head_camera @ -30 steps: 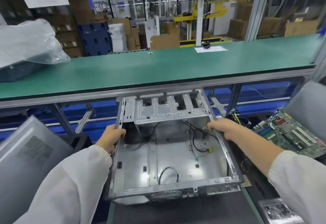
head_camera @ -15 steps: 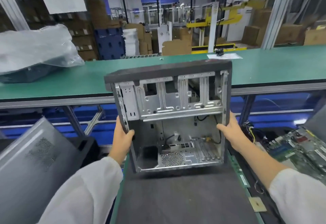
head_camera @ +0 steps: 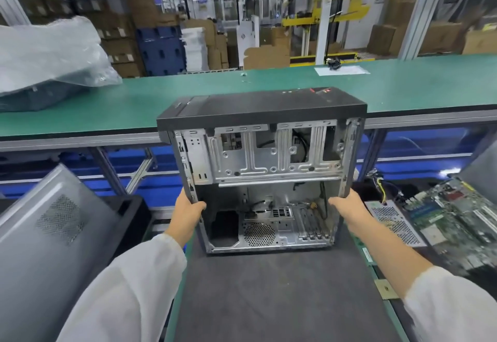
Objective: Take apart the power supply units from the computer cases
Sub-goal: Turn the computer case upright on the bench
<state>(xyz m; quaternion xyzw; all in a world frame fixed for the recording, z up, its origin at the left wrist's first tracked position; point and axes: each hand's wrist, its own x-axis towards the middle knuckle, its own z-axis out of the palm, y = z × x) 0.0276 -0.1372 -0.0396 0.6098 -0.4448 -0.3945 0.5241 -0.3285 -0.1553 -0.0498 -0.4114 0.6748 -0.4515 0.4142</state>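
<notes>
An opened computer case (head_camera: 263,164) stands on end on the dark mat (head_camera: 269,296), its black front panel on top and its open side facing me. Inside I see bare metal, a drive cage, loose cables and a round fan grille at the bottom. The lower left bay is an empty dark opening. My left hand (head_camera: 188,208) grips the case's left edge, thumb curled inside the frame. My right hand (head_camera: 347,207) grips the right edge the same way. A grey power supply unit (head_camera: 395,223) with a perforated face lies to the right of the mat.
A long green bench (head_camera: 134,105) runs behind the case, with a plastic-wrapped box (head_camera: 43,72) at its left. A grey side panel (head_camera: 48,234) leans at my left. Circuit boards (head_camera: 457,218) lie at the right. A small tan part (head_camera: 384,289) sits at the mat's right edge.
The case lay flat with its open side up one second ago. Both hands have tipped it up onto its rear end, and it now stands closer to upright, nearer the bench.
</notes>
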